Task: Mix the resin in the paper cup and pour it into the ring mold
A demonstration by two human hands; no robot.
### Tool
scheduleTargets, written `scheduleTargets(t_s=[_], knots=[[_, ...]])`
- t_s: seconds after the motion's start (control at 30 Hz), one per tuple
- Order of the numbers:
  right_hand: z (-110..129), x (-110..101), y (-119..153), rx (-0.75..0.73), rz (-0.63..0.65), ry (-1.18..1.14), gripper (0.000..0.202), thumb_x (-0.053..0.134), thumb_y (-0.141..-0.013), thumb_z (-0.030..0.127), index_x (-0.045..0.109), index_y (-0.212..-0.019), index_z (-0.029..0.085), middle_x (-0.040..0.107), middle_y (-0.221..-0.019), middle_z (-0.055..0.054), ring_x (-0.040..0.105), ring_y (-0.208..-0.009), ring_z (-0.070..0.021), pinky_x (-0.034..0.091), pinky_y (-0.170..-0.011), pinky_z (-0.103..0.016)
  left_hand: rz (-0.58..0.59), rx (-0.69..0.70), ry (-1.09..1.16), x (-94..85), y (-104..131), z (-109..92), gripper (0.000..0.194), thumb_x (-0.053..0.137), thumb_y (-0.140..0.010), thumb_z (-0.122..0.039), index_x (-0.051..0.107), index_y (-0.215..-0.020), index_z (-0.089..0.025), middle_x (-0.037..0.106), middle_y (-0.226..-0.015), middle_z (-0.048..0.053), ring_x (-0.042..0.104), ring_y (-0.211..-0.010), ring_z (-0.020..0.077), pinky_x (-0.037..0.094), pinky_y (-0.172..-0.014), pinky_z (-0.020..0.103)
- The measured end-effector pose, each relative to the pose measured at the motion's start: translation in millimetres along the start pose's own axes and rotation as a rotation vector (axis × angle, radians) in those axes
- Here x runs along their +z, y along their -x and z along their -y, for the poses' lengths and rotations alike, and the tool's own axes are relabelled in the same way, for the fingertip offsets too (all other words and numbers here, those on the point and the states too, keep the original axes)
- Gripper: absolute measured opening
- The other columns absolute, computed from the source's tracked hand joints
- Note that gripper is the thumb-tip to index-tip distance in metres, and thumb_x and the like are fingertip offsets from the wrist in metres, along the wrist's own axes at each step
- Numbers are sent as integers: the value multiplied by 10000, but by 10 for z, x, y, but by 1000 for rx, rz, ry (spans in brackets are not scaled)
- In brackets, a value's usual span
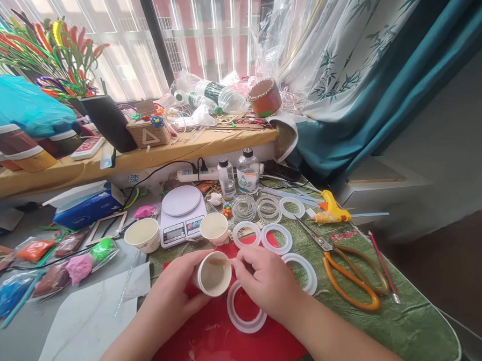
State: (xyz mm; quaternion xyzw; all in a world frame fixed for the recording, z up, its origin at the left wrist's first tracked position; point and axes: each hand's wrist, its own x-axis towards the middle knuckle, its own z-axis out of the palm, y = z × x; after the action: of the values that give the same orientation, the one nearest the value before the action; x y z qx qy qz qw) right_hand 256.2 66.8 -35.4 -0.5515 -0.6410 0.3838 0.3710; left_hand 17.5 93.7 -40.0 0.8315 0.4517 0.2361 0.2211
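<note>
A white paper cup (216, 281), tilted toward the camera, is wrapped by the fingers of my left hand (176, 286). My right hand (266, 279) pinches a thin wooden stick (223, 261) whose far end reaches inside the cup's rim. Both hands are over a red sheet (204, 341). Under my right hand, a translucent ring mould (247, 326) lies on the sheet. More ring moulds (277, 239) sit just beyond. Behind the held cup stand a second paper cup (214, 230) and a wider one (142, 237) at the left.
A white kitchen scale (183, 218) and two clear bottles (248, 174) stand farther back. Orange-handled scissors (351, 277), a yellow glue gun (332, 208) and a red pencil (383, 267) lie at right. Bagged clay (79, 268) and white paper (90, 317) are at left.
</note>
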Motion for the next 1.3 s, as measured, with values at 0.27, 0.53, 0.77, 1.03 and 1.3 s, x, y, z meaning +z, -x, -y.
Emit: scheduleTargets(t_s=[0.27, 0.53, 0.77, 1.03, 1.3], knots=[[30, 4, 33, -13, -3, -40, 335, 547, -993, 299, 463, -680, 214, 524, -690, 25, 486, -679, -151, 347, -626, -296, 5, -3, 0, -10, 2, -18, 478, 748, -880, -289, 655, -1346, -342, 783, -1318, 20, 755, -1174, 280, 600, -1010, 395], [3, -31, -7, 188, 30, -338, 296, 568, -985, 395, 578, -753, 211, 519, -669, 30, 465, -650, -149, 379, -604, -277, 20, -17, -1, -12, -13, 0, 467, 748, -885, -306, 656, -1343, -317, 783, -1319, 46, 755, -1175, 296, 604, -1010, 411], [-19, -58, -31, 204, -2, -374, 290, 574, -970, 406, 589, -754, 213, 532, -698, 19, 470, -667, -157, 390, -616, -280, 14, -4, -9, -11, -15, 2, 472, 741, -898, -325, 649, -1361, -318, 779, -1331, 55, 753, -1180, 299, 606, -1012, 414], [-16, -48, -16, -13, -60, -115, 306, 519, -998, 322, 502, -711, 219, 521, -690, 14, 483, -670, -159, 361, -640, -300, 33, 3, -12, -14, -14, 9, 486, 729, -893, -287, 640, -1370, -322, 771, -1349, 47, 746, -1200, 292, 600, -1018, 408], [-21, 1, 8, 193, 138, -352, 303, 565, -984, 372, 517, -725, 223, 476, -660, 42, 430, -622, -140, 343, -577, -274, 14, -31, 5, -7, -23, -18, 452, 741, -889, -341, 661, -1332, -297, 790, -1305, 66, 761, -1151, 307, 620, -964, 412]])
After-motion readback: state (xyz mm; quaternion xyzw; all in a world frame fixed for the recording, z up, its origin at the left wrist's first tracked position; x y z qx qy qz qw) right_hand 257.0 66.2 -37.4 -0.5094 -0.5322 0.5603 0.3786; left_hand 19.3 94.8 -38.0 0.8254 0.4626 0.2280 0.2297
